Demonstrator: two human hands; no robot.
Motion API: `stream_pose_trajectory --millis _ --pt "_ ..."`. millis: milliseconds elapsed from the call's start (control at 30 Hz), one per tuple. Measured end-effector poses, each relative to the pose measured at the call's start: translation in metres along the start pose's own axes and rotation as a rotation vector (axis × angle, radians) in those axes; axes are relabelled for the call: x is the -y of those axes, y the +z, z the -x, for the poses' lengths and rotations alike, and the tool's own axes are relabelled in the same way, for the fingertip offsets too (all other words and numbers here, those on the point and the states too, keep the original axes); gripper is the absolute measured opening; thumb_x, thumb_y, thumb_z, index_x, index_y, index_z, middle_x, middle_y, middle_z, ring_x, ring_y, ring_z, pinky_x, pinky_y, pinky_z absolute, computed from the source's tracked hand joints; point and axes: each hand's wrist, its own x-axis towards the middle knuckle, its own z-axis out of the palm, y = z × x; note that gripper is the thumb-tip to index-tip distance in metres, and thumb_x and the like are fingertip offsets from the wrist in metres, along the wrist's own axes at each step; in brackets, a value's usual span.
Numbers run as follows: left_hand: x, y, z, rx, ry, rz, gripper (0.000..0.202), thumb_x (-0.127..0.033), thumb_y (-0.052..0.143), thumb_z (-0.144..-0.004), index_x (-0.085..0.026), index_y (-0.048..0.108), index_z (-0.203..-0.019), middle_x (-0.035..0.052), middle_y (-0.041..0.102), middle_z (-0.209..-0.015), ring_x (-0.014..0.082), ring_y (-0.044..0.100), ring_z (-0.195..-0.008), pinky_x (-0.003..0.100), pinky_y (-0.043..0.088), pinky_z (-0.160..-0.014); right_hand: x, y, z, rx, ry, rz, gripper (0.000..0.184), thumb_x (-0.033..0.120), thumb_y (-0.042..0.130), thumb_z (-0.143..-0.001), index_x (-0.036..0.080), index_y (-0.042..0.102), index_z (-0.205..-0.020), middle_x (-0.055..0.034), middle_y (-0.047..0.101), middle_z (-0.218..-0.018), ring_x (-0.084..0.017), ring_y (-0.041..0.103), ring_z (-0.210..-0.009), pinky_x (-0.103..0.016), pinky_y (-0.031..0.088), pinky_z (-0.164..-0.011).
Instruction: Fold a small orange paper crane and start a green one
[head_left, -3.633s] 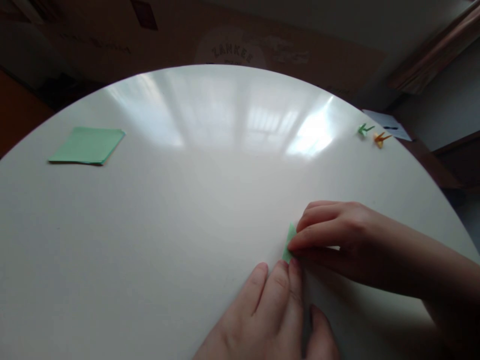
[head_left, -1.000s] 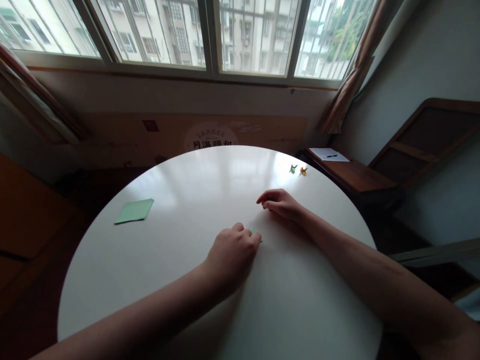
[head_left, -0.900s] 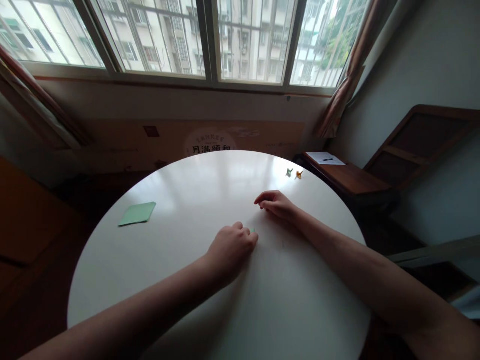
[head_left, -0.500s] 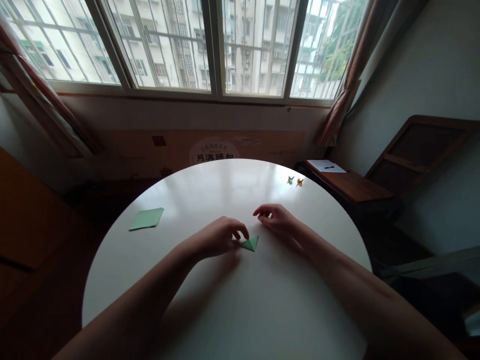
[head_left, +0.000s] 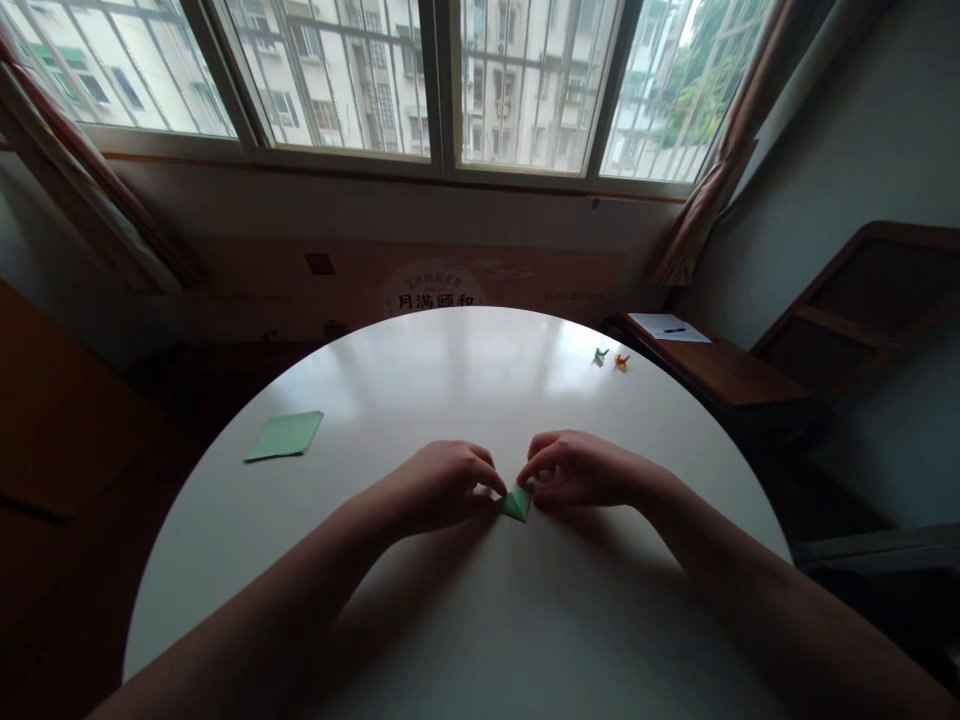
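A small piece of folded green paper (head_left: 516,504) lies on the white round table, one corner pointing towards me. My left hand (head_left: 456,484) is closed on its left edge, thumb and forefinger at the paper. At the paper's upper right corner are the fingertips of my right hand (head_left: 574,467), which is closed in a pinch there. The fingers cover the paper's far edge and part of its sides.
Flat green paper sheets (head_left: 285,436) lie on the left of the table (head_left: 465,640). Two small folded paper figures, one green (head_left: 601,356) and one orange (head_left: 622,362), stand near the far right edge. Beyond them, a wooden chair (head_left: 750,372) bears a white paper and a pen.
My right hand has come down and towards me, from above the table onto the folded paper's right side. The left hand stays at the paper. The view has shifted slightly.
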Motion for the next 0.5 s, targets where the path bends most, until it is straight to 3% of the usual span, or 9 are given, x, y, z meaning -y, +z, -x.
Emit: stream_pose_trajectory --millis 300,500 --pt "-0.009 0.002 -0.003 0.008 0.072 -0.186 0.017 -0.018 0.068 -0.085 -0.031 0.079 -0.091 -0.0015 0.073 -0.087 0.016 0.066 -0.079 0.025 0.041 -0.066 0.0 0.0 0.0 -0.008 -0.041 0.033 0.016 0.024 0.074 -0.085 0.024 0.08 -0.099 -0.0027 0.071 -0.09 -0.014 0.064 -0.076 -0.025 0.046 -0.068" --pt "-0.015 0.005 -0.006 0.0 0.101 -0.259 0.017 -0.014 0.064 -0.086 -0.024 0.075 -0.078 0.0003 0.073 -0.079 0.0164 0.065 -0.075 0.025 0.041 -0.062 -0.002 0.001 0.001 -0.01 -0.034 -0.024 0.016 0.024 0.073 -0.085 0.022 0.079 -0.1 -0.0035 0.07 -0.089 -0.014 0.063 -0.073 -0.024 0.047 -0.066"
